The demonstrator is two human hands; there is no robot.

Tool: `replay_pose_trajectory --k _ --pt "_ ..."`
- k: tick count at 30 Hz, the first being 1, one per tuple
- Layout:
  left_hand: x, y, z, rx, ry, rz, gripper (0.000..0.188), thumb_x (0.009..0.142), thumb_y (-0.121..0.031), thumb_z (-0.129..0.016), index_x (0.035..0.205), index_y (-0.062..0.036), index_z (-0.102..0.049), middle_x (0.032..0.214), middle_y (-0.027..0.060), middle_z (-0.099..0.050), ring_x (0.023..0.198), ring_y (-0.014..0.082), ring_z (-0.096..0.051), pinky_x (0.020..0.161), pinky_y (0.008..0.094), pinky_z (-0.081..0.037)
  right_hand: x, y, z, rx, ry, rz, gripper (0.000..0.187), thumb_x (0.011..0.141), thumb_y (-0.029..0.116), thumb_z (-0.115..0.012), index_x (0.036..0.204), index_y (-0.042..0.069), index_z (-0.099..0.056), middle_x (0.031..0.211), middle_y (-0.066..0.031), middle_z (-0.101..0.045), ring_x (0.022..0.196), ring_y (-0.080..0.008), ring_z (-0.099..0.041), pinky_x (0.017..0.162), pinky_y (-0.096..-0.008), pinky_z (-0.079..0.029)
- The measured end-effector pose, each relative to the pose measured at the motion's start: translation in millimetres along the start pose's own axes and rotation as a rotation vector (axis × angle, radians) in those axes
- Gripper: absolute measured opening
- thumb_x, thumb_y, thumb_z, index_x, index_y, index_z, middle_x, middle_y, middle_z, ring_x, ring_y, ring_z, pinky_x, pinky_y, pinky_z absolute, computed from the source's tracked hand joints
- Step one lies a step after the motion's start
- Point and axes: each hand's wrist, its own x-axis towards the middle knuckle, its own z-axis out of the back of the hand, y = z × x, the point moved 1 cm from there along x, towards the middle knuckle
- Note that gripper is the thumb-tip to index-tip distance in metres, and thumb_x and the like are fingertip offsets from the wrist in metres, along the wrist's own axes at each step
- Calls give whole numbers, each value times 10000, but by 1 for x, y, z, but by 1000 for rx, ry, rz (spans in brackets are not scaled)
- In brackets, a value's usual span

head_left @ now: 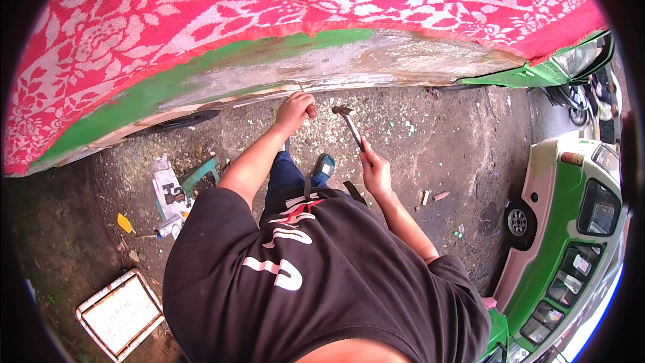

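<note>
**A:** What is closest to the camera?

**B:** The person's own black short-sleeved shirt with white and red print (302, 262), filling the lower middle. Both bare forearms reach up from it toward a curved car body panel, green paint sanded to grey filler (322, 60).

**A:** What does the right hand hold?

**B:** The right hand (375, 169) is closed in a fist around the lower end of a small metal-headed hammer (351, 126). Its long axis runs diagonally, handle low and to the right, head high and to the left, pointing toward the panel. The head hangs just below the panel's lower edge, not touching it.

**A:** And the left hand?

**B:** The left hand (295, 109), left of the hammer head and nearer the panel, is curled shut around a thin metal rod like a chisel or punch (301, 87). The rod stands nearly upright, its tip meeting the panel's lower edge.

**A:** Anything beyond?

**B:** A red towel with white flower pattern (269, 0) drapes over the panel's top. Well right of the panel stands a green and white car (571, 228).
</note>
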Motion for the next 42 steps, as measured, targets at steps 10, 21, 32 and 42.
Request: replay_pose_trajectory --k 10,21,32,42 --pt "5 -1 -3 74 21 20 188 752 -22 -622 913 -115 -589 960 47 -668 1006 275 -619 806 414 -516 4 17 -3 25 62 -48 431 945 62 -573 1374 82 -533 935 -242 -665 690 -237 -627 693 -316 -498" --pt "11 3 -2 19 45 140 127 781 -54 -606 893 -111 -592 914 65 -663 951 298 -627 769 430 -508 4 10 -37 43 -13 75 458 935 106 -588 1378 213 -543 775 -161 -622 652 -346 -621 622 -424 -503" --pt "0 3 -4 -4 -77 -26 196 751 -26 -627 918 -125 -600 1018 4 -668 1041 241 -621 844 390 -522 -2 2 -8 51 0 -69 438 946 67 -582 1380 97 -531 875 -195 -670 694 -176 -618 695 -290 -485" --pt "8 8 -12 24 1 51 200 770 -37 -635 956 -106 -609 1015 39 -675 1007 283 -626 822 398 -524 0 15 -12 52 -34 126 446 930 75 -594 1369 151 -554 766 -171 -605 622 -301 -606 605 -371 -487"
